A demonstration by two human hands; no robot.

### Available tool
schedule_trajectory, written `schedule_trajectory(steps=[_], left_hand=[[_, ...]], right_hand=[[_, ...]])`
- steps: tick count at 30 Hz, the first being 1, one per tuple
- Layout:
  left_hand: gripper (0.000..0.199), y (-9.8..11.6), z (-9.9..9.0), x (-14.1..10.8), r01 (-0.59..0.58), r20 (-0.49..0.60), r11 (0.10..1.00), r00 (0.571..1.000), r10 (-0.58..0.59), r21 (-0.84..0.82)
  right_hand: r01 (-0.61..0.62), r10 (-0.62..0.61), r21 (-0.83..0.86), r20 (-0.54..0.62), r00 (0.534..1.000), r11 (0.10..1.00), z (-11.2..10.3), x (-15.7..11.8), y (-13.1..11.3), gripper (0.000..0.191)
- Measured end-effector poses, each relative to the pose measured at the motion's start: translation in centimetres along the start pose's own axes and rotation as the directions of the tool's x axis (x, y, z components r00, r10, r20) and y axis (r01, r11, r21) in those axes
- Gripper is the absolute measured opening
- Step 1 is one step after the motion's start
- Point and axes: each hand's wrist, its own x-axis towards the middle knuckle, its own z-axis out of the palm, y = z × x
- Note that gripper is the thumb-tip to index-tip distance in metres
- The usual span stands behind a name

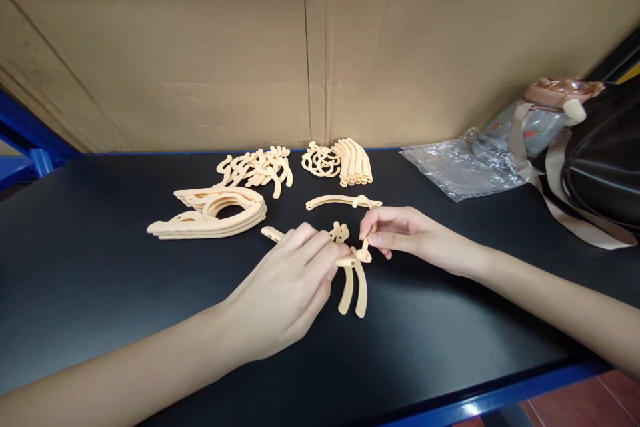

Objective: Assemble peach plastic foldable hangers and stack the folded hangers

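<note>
My left hand (295, 280) is wrapped over a cream plastic arm piece (273, 233), whose left end sticks out past the fingers. My right hand (395, 230) pinches a cream hook piece (365, 250) upright, its lower end touching or close to the right end of the arm piece. Below the fingers, two curved cream pieces (360, 290) lie on the black table. More small cream parts (339, 231) show just behind my left hand. A single curved arm (335, 200) lies farther back.
Stacked cream hanger frames (215, 220) lie at the left. Behind are a pile of cream parts (260, 168), a heap of hooks (320, 160) and a row of curved arms (355, 161). At right are a clear plastic bag (450, 163), a bottle (540, 120) and a black bag (605, 153).
</note>
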Motion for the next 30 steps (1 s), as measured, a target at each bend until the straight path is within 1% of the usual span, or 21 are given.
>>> schedule_trajectory(steps=[4, 8, 14, 19, 22, 26, 30], left_hand=[[0.037, -0.16, 0.09, -0.23, 0.039, 0.02, 0.998, 0.999, -0.038, -0.052], [0.04, -0.31, 0.2, -0.31, 0.028, 0.01, 0.998, 1.0, -0.028, -0.062], [0.032, -0.38, 0.17, -0.18, -0.006, 0.005, 0.999, 1.0, 0.006, -0.052], [0.021, -0.41, 0.21, -0.17, 0.021, -0.041, 0.999, 0.999, -0.023, -0.035], [0.018, -0.34, 0.28, -0.28, 0.03, -0.042, 0.999, 0.999, -0.032, -0.043], [0.016, -0.17, 0.25, -0.34, 0.037, -0.046, 0.997, 0.998, -0.04, -0.073], [0.016, -0.14, 0.23, -0.23, 0.03, -0.058, 0.998, 0.998, -0.034, -0.056]], right_hand=[[-0.001, 0.001, 0.005, 0.001, 1.0, 1.0, -0.11, 0.17, 0.19, 0.016], [-0.015, 0.015, 0.012, 0.003, 1.0, 1.0, -0.2, 0.24, 0.28, 0.016], [-0.042, 0.043, 0.063, -0.015, 0.999, 0.997, -0.54, 0.02, 0.25, 0.014], [-0.055, 0.054, 0.105, 0.011, 0.998, 0.993, -0.76, 0.21, 0.27, 0.012], [-0.044, 0.041, 0.09, 0.035, 0.999, 0.995, -0.81, 0.3, 0.32, 0.012], [-0.054, 0.051, 0.067, 0.046, 0.998, 0.996, -0.86, 0.18, 0.38, 0.013], [-0.045, 0.042, 0.06, 0.055, 0.998, 0.997, -0.91, 0.03, 0.35, 0.014]])
